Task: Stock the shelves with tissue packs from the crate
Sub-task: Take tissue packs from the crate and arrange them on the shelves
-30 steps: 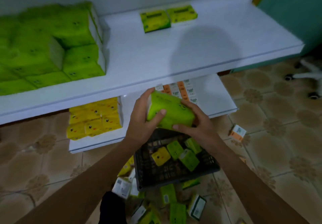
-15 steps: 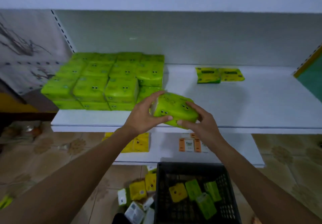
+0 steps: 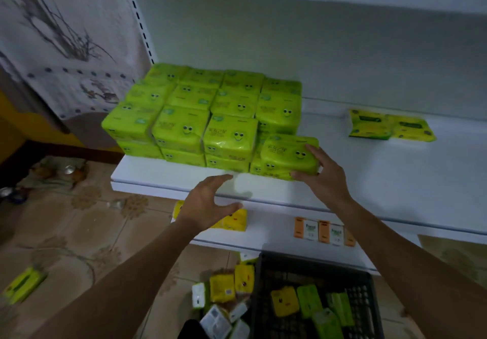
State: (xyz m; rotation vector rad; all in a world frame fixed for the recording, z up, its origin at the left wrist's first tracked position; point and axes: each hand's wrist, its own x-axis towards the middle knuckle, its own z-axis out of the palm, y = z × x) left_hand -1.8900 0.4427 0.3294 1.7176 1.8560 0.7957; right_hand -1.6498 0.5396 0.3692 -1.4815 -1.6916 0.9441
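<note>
Lowered since half a second ago onto the shelf [image 3: 369, 180], against the green stack [image 3: 205, 117] at its right front, with the crate [image 3: 365, 301] below holding several more to stock, is the tissue pack [image 3: 287, 154]. The right hand [image 3: 326, 178] has its grip clamped on it; the left hand [image 3: 205, 207] has its grip apart, empty.

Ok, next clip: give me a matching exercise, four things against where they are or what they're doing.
Things:
1. right hand
2. left hand
3. orange packs
4. crate

Place or state:
A. on the floor
B. on the lower shelf
C. holding a green pack
D. open, holding nothing

Pairs: 1-C, 2-D, 3-B, 4-A.
</note>
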